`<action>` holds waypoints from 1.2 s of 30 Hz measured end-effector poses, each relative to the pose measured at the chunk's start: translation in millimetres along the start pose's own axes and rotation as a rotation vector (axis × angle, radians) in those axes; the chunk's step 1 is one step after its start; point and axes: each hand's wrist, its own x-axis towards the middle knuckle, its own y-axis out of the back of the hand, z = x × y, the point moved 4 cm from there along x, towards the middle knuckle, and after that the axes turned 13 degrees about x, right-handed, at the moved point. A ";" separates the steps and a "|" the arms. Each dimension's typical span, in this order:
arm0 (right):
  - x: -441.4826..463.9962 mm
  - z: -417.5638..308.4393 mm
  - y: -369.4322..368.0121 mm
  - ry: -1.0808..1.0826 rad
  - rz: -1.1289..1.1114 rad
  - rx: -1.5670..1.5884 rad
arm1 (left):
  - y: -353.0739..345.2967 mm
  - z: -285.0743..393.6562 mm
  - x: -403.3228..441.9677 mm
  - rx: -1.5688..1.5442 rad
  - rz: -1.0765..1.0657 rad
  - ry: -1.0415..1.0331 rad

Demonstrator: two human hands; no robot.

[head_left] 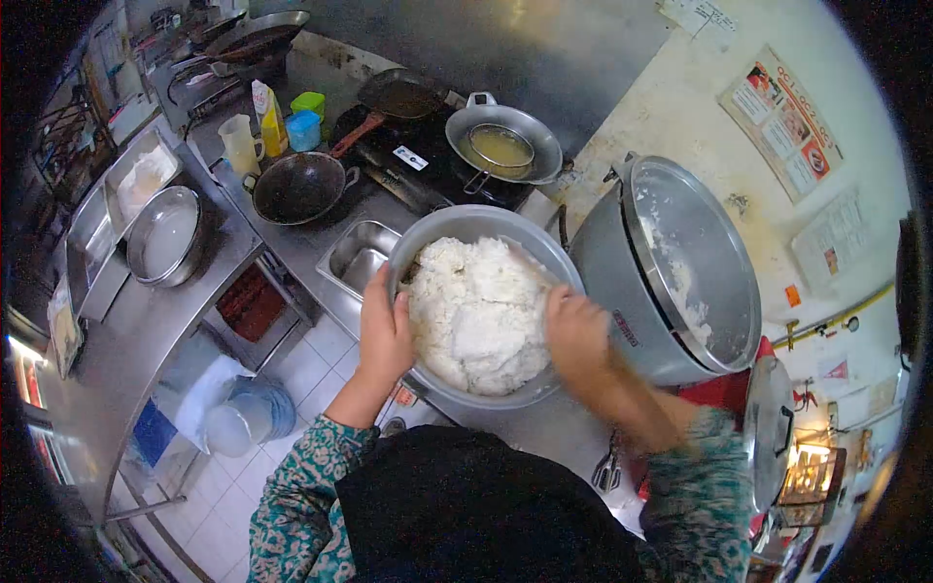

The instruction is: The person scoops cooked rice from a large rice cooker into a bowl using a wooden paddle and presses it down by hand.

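A wide metal bowl [447,222] heaped with white rice [486,321] stands in the middle of the view. My left hand [386,330] grips the bowl's left rim, its thumb toward the rice and its other fingers along the outside. At the bowl's right side, my right hand [580,335] is closed and smeared by motion over the rim. A blurred shape reaches from it toward the rice, too unclear to name. Close on the right, a large tilted metal pot [612,282] has grains of rice stuck to its inner wall.
Behind the bowl are a stove [374,175], a dark wok [299,188] and a pan with a strainer [501,146]. An empty metal tray [360,255] sits to the bowl's left. Farther left, a steel bowl [165,236] stands on a counter. Tongs [607,473] lie at the lower right.
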 end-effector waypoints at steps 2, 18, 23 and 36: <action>-7.4 -30.7 -7.7 -0.029 0.087 -0.136 | 0.0 -1.1 2.6 -0.054 0.023 0.006; 12.3 -16.0 86.5 -0.104 -0.088 0.348 | -1.9 -9.1 3.4 -0.106 -0.029 -0.063; 34.1 -44.2 78.3 0.001 0.035 0.315 | -2.8 -12.0 -0.4 -0.156 -0.027 -0.014; -34.9 13.2 97.0 -0.109 -0.336 0.651 | -0.1 -8.0 -3.0 -0.155 -0.052 -0.075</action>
